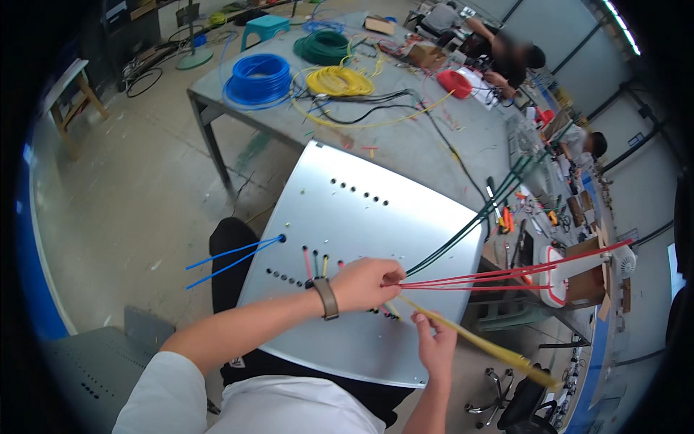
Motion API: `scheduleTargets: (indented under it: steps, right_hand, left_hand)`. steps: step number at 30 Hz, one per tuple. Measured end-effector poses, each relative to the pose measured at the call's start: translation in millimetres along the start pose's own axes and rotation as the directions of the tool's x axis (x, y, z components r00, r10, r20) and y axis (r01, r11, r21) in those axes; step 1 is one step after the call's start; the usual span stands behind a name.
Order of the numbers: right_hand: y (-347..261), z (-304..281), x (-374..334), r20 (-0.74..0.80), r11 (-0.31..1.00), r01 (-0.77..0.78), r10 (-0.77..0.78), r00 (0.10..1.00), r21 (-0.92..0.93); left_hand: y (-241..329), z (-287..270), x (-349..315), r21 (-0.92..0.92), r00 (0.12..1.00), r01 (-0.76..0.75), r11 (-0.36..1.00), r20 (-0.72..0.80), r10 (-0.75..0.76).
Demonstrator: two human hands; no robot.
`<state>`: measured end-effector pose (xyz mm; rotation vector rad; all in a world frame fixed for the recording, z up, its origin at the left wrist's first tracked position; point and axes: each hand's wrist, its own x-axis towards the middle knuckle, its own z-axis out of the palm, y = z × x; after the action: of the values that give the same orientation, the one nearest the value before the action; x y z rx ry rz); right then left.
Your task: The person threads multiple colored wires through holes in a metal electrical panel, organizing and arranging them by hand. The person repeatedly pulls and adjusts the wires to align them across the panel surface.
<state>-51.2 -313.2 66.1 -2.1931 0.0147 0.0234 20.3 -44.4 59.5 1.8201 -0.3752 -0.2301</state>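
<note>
A silver metal panel [318, 188] with rows of round holes lies tilted across my lap and against the table edge. My left hand [365, 284], with a watch [325, 298] on its wrist, is closed on red wires [477, 279] that stretch off to the right. Green wires [463, 231] rise to the upper right from beside its fingertips. Below it, my right hand [436, 346] pinches yellow wires [491, 347], whose far part is blurred. Two blue wires [235, 262] come out of a hole at the panel's left. Short coloured wire pieces [316, 262] show in holes near my left wrist.
The grey table [441, 155] carries blue [260, 76], green [325, 48] and yellow wire coils [340, 81], a red coil [454, 84] and black cables. Orange-handled tools [507, 220] and a white fan [555, 277] stand right. Other people [510, 59] work at the far side.
</note>
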Motion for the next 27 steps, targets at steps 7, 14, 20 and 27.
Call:
scheduleTargets:
  steps: [7,14,20,27]
  right_hand:
    - [8,-4,-8,0.071,0.994,-0.019,0.011,0.997,0.107]
    - [-5,-12,-8,0.121,0.992,-0.006,-0.009,0.993,0.124]
    - [11,-16,19,0.055,0.980,0.021,-0.032,0.998,0.196]
    - [17,4,72,0.142,0.974,0.066,-0.099,0.985,0.217]
  left_hand:
    - [-3,6,-1,0.002,0.999,0.003,1.000,0.046,-0.004]
    - [-1,10,-4,-0.227,0.969,0.235,0.945,0.129,-0.210]
    - [-13,18,1,-0.327,0.970,0.244,0.913,0.064,-0.236]
    - [1,22,31,-0.311,0.962,0.237,0.920,-0.054,-0.267]
